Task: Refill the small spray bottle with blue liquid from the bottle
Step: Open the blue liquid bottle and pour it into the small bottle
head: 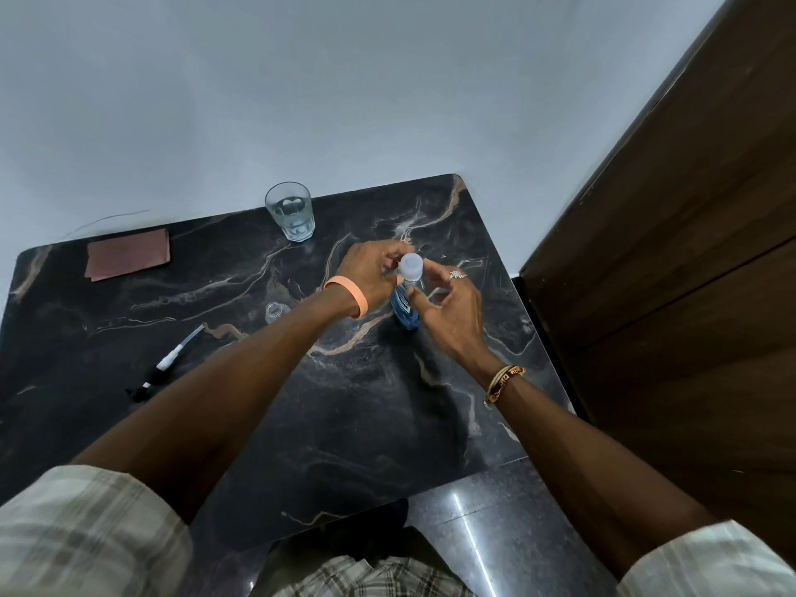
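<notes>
A bottle of blue liquid (404, 308) stands upright on the dark marble table (267, 381), right of centre. Its pale cap (410, 267) sits on top. My left hand (372, 273) has its fingers closed around the cap. My right hand (448, 308) grips the bottle's body from the right. The small clear spray bottle (277, 312) stands open-topped to the left, partly hidden behind my left forearm. Its black-and-white spray head with a dip tube (166, 361) lies flat on the table further left.
A drinking glass (290, 211) holding some water stands at the back edge of the table. A folded brownish cloth (128, 254) lies at the back left. A wooden door (672, 252) runs along the right side. A wall rises behind the table.
</notes>
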Demonstrator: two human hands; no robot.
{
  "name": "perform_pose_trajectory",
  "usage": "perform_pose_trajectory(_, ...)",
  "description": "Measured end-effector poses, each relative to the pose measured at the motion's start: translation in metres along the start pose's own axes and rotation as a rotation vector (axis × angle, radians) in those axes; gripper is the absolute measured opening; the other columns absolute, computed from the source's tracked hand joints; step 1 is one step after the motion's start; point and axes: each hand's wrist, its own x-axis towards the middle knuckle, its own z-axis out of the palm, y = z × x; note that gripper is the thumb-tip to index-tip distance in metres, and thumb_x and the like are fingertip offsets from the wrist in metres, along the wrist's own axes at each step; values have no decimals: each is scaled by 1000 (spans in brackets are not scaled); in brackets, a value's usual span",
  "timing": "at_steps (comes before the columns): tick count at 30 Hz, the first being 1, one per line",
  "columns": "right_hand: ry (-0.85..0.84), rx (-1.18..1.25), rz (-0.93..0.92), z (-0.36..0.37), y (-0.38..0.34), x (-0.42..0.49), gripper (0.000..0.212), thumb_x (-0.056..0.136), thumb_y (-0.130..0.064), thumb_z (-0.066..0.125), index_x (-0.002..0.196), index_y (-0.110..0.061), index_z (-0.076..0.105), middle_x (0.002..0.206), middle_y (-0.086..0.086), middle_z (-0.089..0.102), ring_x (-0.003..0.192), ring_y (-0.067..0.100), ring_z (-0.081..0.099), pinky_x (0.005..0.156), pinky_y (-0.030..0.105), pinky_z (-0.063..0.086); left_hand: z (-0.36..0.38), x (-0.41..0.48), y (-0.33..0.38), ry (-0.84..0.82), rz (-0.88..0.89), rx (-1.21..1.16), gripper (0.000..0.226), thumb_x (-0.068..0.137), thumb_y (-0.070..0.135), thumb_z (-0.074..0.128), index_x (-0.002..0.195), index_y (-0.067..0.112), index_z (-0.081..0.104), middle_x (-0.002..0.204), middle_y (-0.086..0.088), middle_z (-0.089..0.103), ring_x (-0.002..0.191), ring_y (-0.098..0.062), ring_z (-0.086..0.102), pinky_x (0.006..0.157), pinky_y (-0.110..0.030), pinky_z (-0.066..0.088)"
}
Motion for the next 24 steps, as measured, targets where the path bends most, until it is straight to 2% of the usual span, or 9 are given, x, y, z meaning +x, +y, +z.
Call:
perform_pose_trajectory(3,1,14,3,-1,-3,3,45,86,-40,74,127,-25,65,115,-6,68,99,-1,61,78,13,49,-1,-2,3,32,-6,-11,38,72,5,79,102,27,72,89,10,69,81,-9,65,78,-32,58)
perform_pose_trajectory(5,3,16,-4,-1,-4,4,45,85,-40,74,127,-25,65,116,-5,68,99,-1,60,78,11,49,-1,-2,4,43,-4,-6,37,71,8,81,101,27,72,87,12,69,79,-7,65,75,-28,58)
perform_pose_trajectory(11,39,-41,-49,-2,-11,7,45,87,-35,74,128,-18,65,113,2,65,102,13,60,82,36,56,-5,-3,6,49,-2,12,38,69,18,84,103,29,70,85,16,68,73,4,59,67,-14,51)
perform_pose_trajectory(18,27,-58,-56,0,-21,9,44,88,-34,73,127,-16,66,112,4,65,101,14,59,81,36,56,-10,-10,7,80,-6,-5,39,70,17,83,105,26,70,87,12,69,73,4,60,72,-20,56)
perform_pose_trajectory(24,70,-83,-75,0,-27,7,43,88,-36,72,125,-15,66,112,5,54,104,17,54,83,36,55,-17,-17,12,106,4,-73,39,71,15,83,107,21,71,95,5,72,79,-9,64,76,-28,58)
